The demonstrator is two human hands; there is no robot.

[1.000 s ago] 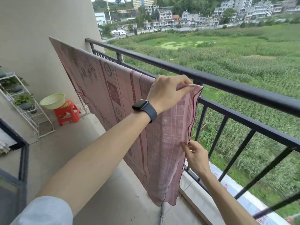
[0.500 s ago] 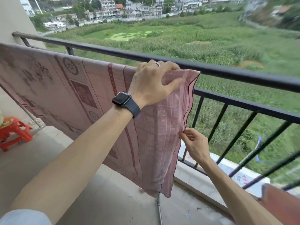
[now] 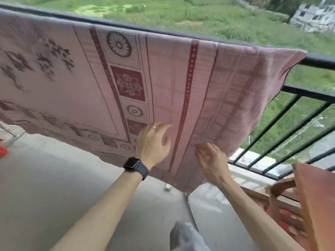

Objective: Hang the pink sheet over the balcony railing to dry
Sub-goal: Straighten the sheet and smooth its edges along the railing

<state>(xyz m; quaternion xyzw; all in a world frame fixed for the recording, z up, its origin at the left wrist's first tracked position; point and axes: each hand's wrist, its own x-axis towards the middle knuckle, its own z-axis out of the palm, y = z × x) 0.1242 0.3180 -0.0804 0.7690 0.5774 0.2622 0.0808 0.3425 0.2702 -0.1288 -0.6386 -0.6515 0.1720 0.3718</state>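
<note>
Looking down along the person's arms: the left wrist with its dark watch (image 3: 133,163) comes in from the bottom, and the left grip (image 3: 154,142) sits just past it, fingers loose and a bit spread, holding nothing. It's pretty blurry, so I honestly can't say if the fingertips touch the cloth or just float in front of it. The right grip (image 3: 211,158) is just beside it on the right, fingers curled in. A long crease in the fabric runs straight down into them, so I'd call that a pinch on a fold low down on the pink sheet (image 3: 163,78). The sheet is draped over the top bar of the balcony railing (image 3: 320,61). Its long axis runs along the bar from off the left of the shot to a loose corner on the right, with the near side hanging down toward the balcony floor (image 3: 54,187). So from both grips the cloth is ahead and mostly up. The free end edge lies up and to the right of the right grip, which is clearly the nearer one to it, and the left one faces the patterned middle. My guess is the hanging is basically done and what's left is tugging that right end flat, which looks like a right-side job. Some wooden furniture (image 3: 319,205) crowds the right side, and past the bars it's all green field (image 3: 217,19).
</note>
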